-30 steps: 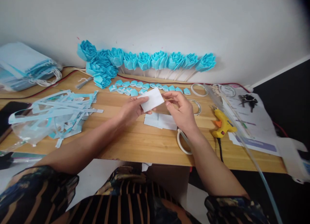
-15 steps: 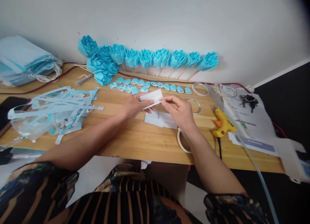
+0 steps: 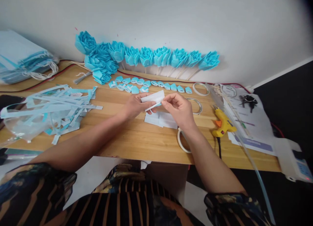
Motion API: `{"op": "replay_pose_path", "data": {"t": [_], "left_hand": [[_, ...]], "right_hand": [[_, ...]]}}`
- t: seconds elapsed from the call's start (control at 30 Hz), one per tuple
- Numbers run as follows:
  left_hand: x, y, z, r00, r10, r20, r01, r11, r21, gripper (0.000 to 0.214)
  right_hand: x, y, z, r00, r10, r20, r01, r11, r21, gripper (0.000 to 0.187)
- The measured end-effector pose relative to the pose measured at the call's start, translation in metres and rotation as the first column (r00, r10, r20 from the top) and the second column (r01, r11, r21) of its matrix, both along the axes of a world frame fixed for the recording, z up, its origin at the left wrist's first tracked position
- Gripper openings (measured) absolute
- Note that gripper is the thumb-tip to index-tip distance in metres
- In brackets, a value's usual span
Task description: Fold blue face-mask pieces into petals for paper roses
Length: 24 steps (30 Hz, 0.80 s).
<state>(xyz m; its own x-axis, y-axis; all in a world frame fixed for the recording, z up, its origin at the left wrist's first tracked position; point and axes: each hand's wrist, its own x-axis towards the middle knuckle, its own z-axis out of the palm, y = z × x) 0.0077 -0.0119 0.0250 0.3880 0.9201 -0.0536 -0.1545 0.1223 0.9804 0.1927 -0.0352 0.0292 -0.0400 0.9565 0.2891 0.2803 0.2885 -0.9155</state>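
Note:
Between both hands, above the table, is a white rectangular sheet (image 3: 156, 96) that looks like mask fabric, its near edge turned up with a little blue showing. My left hand (image 3: 135, 106) grips its left end, thumb on top and fingers beneath. At the right end, my right hand (image 3: 179, 109) pinches the turned edge between thumb and fingertips. Under the hands more white pieces (image 3: 160, 119) lie on the wood. A roll of tape (image 3: 182, 141) rests by my right wrist, partly covered by it. Small folded blue petals (image 3: 134, 89) lie in rows just beyond.
Blue fabric flowers (image 3: 146, 56) on sticks lean along the wall. Cut strips (image 3: 61, 105) are heaped at left, with stacked masks (image 3: 24, 59) behind. At right are a yellow glue gun (image 3: 223, 123), more tape rolls (image 3: 201, 89), keys (image 3: 248, 101), papers (image 3: 259, 121) and a power strip (image 3: 293, 157).
My right fingers have shifted slightly left along the sheet's edge, and some blue now shows at the fold. The whole view has moved a little; my left hand keeps its hold.

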Motion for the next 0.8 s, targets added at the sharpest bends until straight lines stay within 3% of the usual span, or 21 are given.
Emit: {"op": "replay_pose_path", "data": {"t": [0.27,0.47,0.63,0.8], "left_hand": [[-0.0003,-0.001,-0.0009,0.999,-0.023,0.039,0.023,1.0,0.009,0.042],[0.0004,-0.0032,0.004,0.999,0.006,-0.049,-0.001,0.994,0.107,0.06],[0.0,-0.0015,0.0025,0.995,0.076,-0.062,-0.067,0.989,0.134,0.051],[0.0001,-0.0017,-0.0009,0.992,0.089,-0.09,-0.073,0.983,0.166,0.051]], "right_hand": [[-0.0009,-0.0008,0.001,1.0,0.008,-0.016,-0.008,1.0,0.015,0.023],[-0.0003,-0.0013,0.0002,1.0,0.004,0.017,-0.004,1.0,0.021,0.023],[0.0016,-0.0027,0.0035,0.997,0.009,0.075,-0.013,0.998,0.055,0.022],[0.0027,-0.0034,0.0024,0.995,0.077,0.062,-0.079,0.997,0.026,0.034]]}}
